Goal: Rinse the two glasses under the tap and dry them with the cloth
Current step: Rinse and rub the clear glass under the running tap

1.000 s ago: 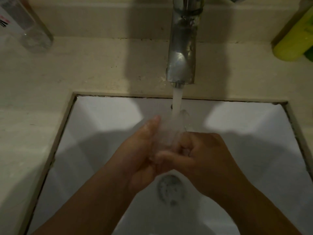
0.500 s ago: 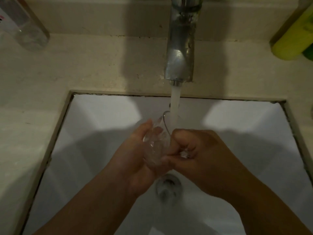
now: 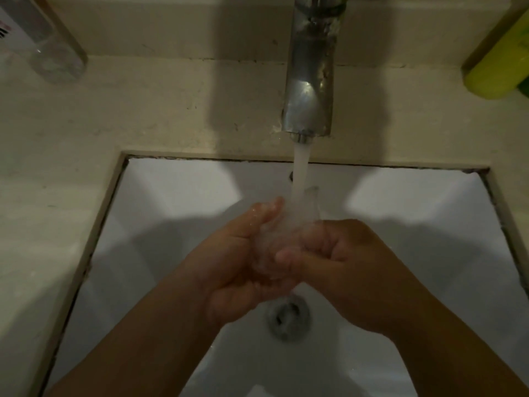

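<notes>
A small clear glass [image 3: 289, 224] is held between both hands over the white sink [image 3: 171, 196], its mouth tilted up under the running stream from the chrome tap [image 3: 310, 90]. My left hand [image 3: 237, 262] cups the glass from the left, fingers reaching up along its side. My right hand [image 3: 340, 253] curls round it from the right, thumb across the front. Water blurs most of the glass. A second glass and a cloth are out of view.
The drain [image 3: 289, 316] lies just below my hands. A clear bottle [image 3: 48, 44] stands on the beige counter [image 3: 171, 110] at the back left. A yellow-green bottle [image 3: 498, 61] stands at the back right.
The glass has shifted right so the stream pours straight into it again. My hands have turned slightly around it; half a second ago the water fell beside its rim.
</notes>
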